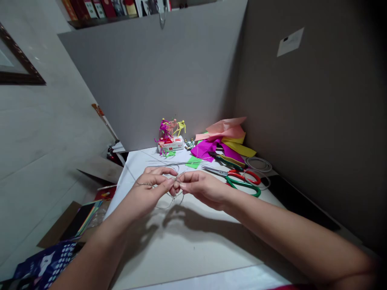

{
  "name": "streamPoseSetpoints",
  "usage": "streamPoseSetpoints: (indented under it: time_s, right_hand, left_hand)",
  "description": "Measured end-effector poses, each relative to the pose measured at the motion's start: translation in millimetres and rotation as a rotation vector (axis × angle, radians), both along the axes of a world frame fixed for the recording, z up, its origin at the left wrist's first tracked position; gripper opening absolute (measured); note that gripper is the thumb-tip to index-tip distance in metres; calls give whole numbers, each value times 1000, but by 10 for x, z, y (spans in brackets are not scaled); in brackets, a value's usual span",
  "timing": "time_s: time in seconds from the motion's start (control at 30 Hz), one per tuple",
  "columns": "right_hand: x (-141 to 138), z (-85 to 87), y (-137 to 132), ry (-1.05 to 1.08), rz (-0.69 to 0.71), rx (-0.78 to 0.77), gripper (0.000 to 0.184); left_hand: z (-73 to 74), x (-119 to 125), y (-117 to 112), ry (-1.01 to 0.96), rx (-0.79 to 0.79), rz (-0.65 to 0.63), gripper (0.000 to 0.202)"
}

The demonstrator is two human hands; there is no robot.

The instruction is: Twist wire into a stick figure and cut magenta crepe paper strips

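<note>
Above the white table, my left hand [152, 187] and my right hand [198, 185] meet fingertip to fingertip. Between them is a piece of thin twisted wire [173, 197], pinched by both thumbs and forefingers. Loops and loose ends of it hang below the fingers, and one strand runs across the left palm. Its exact shape is partly hidden by the fingers. Just beyond the hands lie straight lengths of thin wire [163, 163]. Right of my right hand rest scissors [223, 172] with one red and one green handle.
Pliers [232, 162] and a coil of pale wire [258, 164] lie near the scissors. Crumpled coloured paper [207, 149] is piled behind. Small colourful wire figures [171, 128] stand on a white-and-red box [175, 145]. Grey panels [181, 72] border the table; a black flat object [296, 201] lies right.
</note>
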State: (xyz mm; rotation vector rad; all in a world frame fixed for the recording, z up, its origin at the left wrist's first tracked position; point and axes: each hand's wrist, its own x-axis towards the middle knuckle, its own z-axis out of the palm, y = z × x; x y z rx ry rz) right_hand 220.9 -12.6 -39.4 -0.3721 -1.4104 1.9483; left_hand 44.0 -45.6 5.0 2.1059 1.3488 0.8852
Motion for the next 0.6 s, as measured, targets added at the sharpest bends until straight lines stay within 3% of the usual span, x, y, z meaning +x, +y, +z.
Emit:
streamPoseSetpoints:
  time_s: [0.13,0.23,0.33,0.4,0.47,0.6]
  right_hand:
    - [-6,29,-35,-340,-285,271,18]
    - [24,30,-61,-563,-554,691,26]
    - [61,30,-104,-559,-763,1114,16]
    - [68,30,-135,-528,-769,1331,12]
    - [58,25,-157,-529,-740,1522,21]
    - [19,-16,-153,-564,-755,1743,22]
  left_hand:
    - [-36,-43,92,-86,-133,2,30]
    - [-33,-21,121,-157,-193,-24,34]
    - [-41,-9,148,-208,-210,-29,34]
    - [-63,-9,170,-257,-258,-76,34]
    - [-91,-8,194,-324,-329,-129,32]
    - [-118,6,223,-411,-424,-182,20]
